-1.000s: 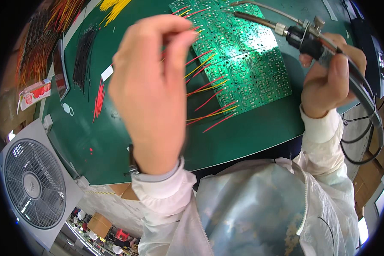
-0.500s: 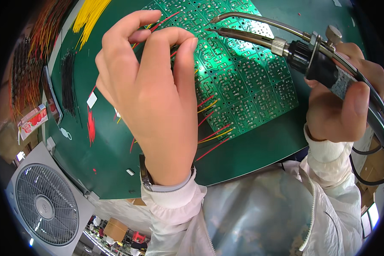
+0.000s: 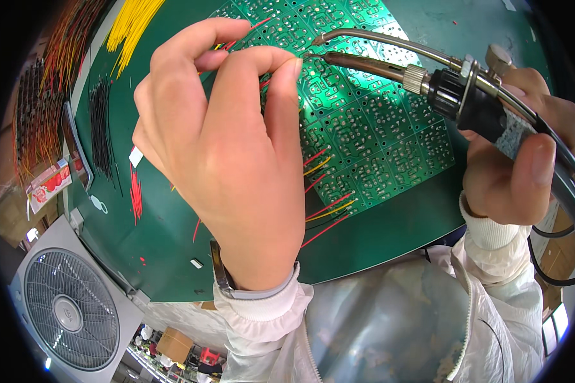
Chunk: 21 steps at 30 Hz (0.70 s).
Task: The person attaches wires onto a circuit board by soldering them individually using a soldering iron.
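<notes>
My right hand is wrapped round a soldering iron that has a second, thin curved metal tube clamped alongside it. The iron's dark tip points left, close to the fingertips of my left hand. Thumb and forefinger of that hand are pinched together over the board; whatever lies between them is too small or hidden to make out. Under both hands lies a green panel of circuit boards, solder side up. Red and yellow wires stick out from its near left edge, and my left hand covers part of that side.
On the green mat at left lie bundles of yellow wires, black wires and short red wires. A box fan stands beyond the table's left edge. Black cables hang at right.
The iron's tip has come down and slightly left, closer to my left fingertips. My left hand stays pinched and has shifted slightly. The board appears a little farther right and lower.
</notes>
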Each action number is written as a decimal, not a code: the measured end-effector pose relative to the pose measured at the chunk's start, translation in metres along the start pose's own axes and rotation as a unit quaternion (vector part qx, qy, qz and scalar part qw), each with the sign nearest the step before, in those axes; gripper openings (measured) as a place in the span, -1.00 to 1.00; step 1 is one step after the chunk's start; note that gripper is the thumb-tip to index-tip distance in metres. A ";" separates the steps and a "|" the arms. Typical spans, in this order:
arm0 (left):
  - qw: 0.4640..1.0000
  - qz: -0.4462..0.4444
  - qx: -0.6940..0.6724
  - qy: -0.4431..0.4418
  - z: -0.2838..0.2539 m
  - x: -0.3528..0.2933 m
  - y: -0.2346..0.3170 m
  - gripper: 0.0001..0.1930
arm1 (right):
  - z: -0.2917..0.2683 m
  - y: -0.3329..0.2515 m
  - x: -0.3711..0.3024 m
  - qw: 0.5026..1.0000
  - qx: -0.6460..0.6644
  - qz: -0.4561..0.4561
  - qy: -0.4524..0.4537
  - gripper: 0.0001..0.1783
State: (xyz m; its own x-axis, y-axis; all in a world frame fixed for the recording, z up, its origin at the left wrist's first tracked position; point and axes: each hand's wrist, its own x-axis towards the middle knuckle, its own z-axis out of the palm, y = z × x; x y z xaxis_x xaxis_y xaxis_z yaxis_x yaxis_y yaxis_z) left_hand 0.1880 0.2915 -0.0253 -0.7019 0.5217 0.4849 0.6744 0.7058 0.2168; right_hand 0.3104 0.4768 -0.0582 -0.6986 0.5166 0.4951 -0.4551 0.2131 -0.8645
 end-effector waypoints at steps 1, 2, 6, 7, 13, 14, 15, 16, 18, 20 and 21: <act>1.000 -0.004 -0.006 0.001 0.001 0.000 0.000 -0.94 | -0.002 0.001 0.001 1.000 0.004 -0.008 -0.016 -0.55; 1.000 -0.002 -0.006 0.002 0.001 0.000 0.000 -0.94 | -0.004 0.003 0.002 0.999 0.019 -0.013 -0.037 -0.55; 1.000 0.003 0.010 -0.002 -0.001 0.000 0.000 -0.94 | -0.008 0.002 0.003 0.998 -0.049 -0.024 -0.044 -0.55; 1.000 0.005 0.014 -0.002 -0.001 -0.001 0.001 -0.94 | -0.008 0.000 0.003 0.997 -0.059 -0.026 -0.047 -0.55; 1.000 -0.004 0.006 -0.001 -0.001 -0.001 0.001 -0.93 | -0.007 -0.006 0.004 0.993 -0.099 -0.010 -0.060 -0.54; 1.000 -0.004 0.010 -0.002 0.000 -0.001 0.002 -0.93 | -0.006 -0.006 0.004 0.994 -0.099 -0.014 -0.054 -0.54; 1.000 -0.003 0.010 -0.001 0.000 -0.001 0.002 -0.92 | -0.006 -0.006 0.006 0.992 -0.109 -0.021 -0.061 -0.55; 1.000 -0.004 0.011 -0.001 0.000 -0.001 0.002 -0.92 | -0.007 -0.006 0.008 0.990 -0.119 -0.029 -0.069 -0.55; 1.000 -0.002 0.014 0.000 0.000 -0.002 0.002 -0.92 | -0.007 -0.006 0.011 0.985 -0.142 -0.039 -0.087 -0.56; 1.000 0.001 0.019 0.001 0.000 -0.002 0.002 -0.91 | -0.002 -0.007 0.008 0.989 -0.131 -0.023 -0.061 -0.56; 1.000 0.002 0.022 0.000 0.000 -0.002 0.002 -0.91 | -0.001 -0.007 0.007 0.990 -0.125 -0.024 -0.057 -0.56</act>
State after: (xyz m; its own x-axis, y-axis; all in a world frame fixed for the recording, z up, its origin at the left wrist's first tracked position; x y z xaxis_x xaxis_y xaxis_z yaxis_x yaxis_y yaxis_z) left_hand 0.1910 0.2922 -0.0257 -0.6993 0.5240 0.4862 0.6663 0.7242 0.1779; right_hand 0.3088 0.4795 -0.0487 -0.7435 0.4077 0.5301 -0.3478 0.4414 -0.8272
